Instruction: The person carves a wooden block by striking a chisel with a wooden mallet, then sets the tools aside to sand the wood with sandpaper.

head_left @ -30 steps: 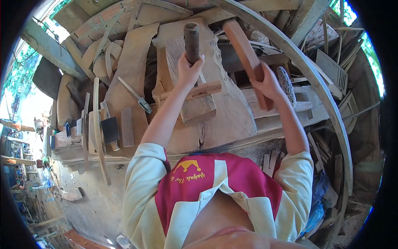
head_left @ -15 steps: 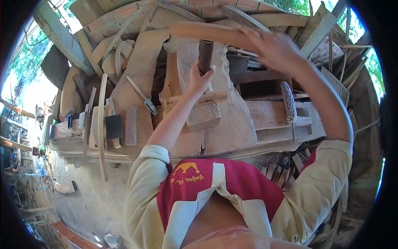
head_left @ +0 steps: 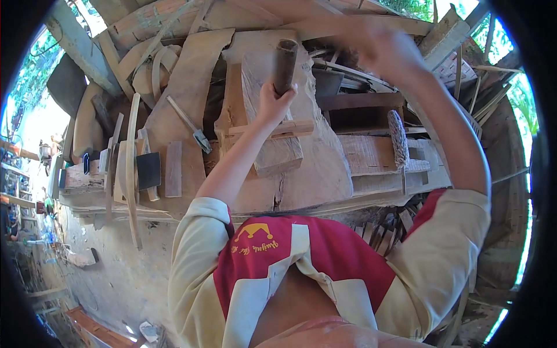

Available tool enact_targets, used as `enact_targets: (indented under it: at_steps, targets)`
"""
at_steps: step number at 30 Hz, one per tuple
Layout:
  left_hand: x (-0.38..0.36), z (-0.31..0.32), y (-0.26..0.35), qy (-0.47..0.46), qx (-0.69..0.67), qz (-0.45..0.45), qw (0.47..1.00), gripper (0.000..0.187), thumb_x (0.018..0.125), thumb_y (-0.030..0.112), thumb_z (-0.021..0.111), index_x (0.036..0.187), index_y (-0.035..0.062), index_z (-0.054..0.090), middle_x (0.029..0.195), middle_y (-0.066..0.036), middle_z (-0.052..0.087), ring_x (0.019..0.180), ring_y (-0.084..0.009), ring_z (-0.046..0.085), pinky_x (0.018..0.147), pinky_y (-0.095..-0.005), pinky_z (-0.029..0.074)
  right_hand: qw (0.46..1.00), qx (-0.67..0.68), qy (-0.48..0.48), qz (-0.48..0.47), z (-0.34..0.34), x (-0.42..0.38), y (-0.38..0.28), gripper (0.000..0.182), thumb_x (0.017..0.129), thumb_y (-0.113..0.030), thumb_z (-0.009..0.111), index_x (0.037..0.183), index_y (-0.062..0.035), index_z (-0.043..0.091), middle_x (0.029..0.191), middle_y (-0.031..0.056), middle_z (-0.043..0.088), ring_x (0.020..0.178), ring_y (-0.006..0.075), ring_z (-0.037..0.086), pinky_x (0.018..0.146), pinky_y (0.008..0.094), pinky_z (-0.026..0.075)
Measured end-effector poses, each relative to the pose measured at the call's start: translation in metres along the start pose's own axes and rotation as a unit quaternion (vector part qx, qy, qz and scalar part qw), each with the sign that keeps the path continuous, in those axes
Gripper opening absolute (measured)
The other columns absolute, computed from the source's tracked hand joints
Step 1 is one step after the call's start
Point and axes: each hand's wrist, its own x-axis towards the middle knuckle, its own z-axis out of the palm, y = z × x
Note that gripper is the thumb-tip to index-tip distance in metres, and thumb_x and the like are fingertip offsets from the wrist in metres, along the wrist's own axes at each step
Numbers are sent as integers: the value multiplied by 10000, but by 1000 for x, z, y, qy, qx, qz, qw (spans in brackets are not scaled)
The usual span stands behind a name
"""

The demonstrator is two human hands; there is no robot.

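My left hand (head_left: 275,104) is closed round the thick, dark, round handle of a chisel (head_left: 285,65), held nearly upright; the blade is hidden below my hand. Under it lies a pale wooden block (head_left: 279,156), with a thin wooden strip (head_left: 296,129) across it. Both rest on a broad, rough-edged slab (head_left: 322,180). Up at the top right, my right hand (head_left: 386,55) is closed on a wooden mallet (head_left: 307,16), raised beyond the chisel handle and smeared by motion. The mallet and the chisel are apart.
To the left on the bench lie a tool with a thin handle (head_left: 187,120), a dark flat blade (head_left: 149,170) and several wood strips. A fibre brush (head_left: 398,139) stands on the right near stacked boards. Planks and posts crowd the back.
The mallet and my right hand have risen away from the chisel handle, toward the top of the view. My left hand keeps its grip. The whole view has shifted slightly.
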Motion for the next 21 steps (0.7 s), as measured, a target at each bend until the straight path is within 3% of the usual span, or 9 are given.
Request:
enact_targets:
  at_steps: [1, 4, 5, 8, 9, 15, 16, 18, 21]
  targets:
    - [-1, 1, -2, 8, -2, 13, 1000, 151, 740, 73, 611, 803, 39, 478, 644, 43, 422, 595, -45, 392, 516, -216, 328, 979, 48, 101, -171, 24, -4, 1, 399, 694, -142, 602, 1054, -37, 465, 751, 180, 591, 716, 332, 596, 624, 425, 487]
    - [-2, -3, -3, 12, 2, 31, 999, 153, 738, 69, 611, 798, 37, 474, 644, 46, 424, 588, -44, 389, 510, -215, 327, 993, 8, 63, -101, 5, 3, 23, 425, 695, -156, 605, 1074, -39, 452, 761, 185, 592, 741, 335, 593, 644, 425, 484]
    - [-1, -2, -3, 16, 0, 37, 999, 157, 736, 68, 613, 794, 37, 471, 643, 48, 423, 580, -43, 387, 504, -215, 326, 995, 70, 57, 45, 6, 4, 24, 585, 693, -166, 622, 1213, -98, 362, 898, 195, 577, 833, 375, 559, 739, 437, 461]
    - [-1, -3, 0, 3, 23, 12, 1000, 168, 740, 75, 620, 785, 35, 463, 638, 49, 424, 570, -43, 389, 498, -214, 327, 998, 2, -67, 5, 19, -2, 12, 560, 697, -169, 618, 1196, -93, 375, 854, 207, 575, 789, 377, 566, 693, 435, 471]
    - [-2, -4, -3, 2, 26, 12, 1000, 168, 740, 75, 620, 785, 35, 463, 638, 49, 424, 570, -43, 389, 498, -214, 327, 983, 68, 66, -155, 25, -9, 3, 482, 711, -172, 609, 1138, -81, 402, 814, 206, 574, 760, 368, 572, 662, 431, 476]
    - [-5, -4, -5, 8, 29, 27, 999, 189, 750, 109, 631, 773, 35, 459, 621, 39, 434, 566, -45, 390, 498, -216, 330, 993, 87, 1, 75, 2, -3, 11, 658, 710, -148, 610, 1281, -155, 283, 975, 175, 556, 781, 337, 583, 668, 414, 482]
    - [-5, -2, -5, 14, 36, 27, 999, 192, 748, 112, 633, 771, 34, 459, 618, 37, 435, 565, -45, 392, 497, -217, 331, 993, 87, 2, 75, 9, -6, 12, 658, 710, -148, 610, 1281, -155, 283, 975, 175, 556, 781, 337, 583, 668, 414, 482]
    - [-7, -4, -7, 14, 49, 23, 998, 196, 746, 115, 636, 770, 34, 460, 615, 35, 437, 564, -46, 394, 497, -217, 332, 986, -1, 45, -159, 23, -15, 8, 668, 713, -167, 609, 1291, -122, 277, 895, 208, 572, 726, 355, 585, 622, 428, 476]
    - [-3, -5, -7, 9, 37, 34, 999, 196, 742, 119, 638, 766, 36, 463, 625, 33, 445, 567, -49, 400, 499, -220, 337, 996, 69, 52, 13, 14, -14, 12, 689, 714, -155, 623, 1309, -132, 275, 1013, 161, 550, 793, 312, 589, 666, 389, 485]
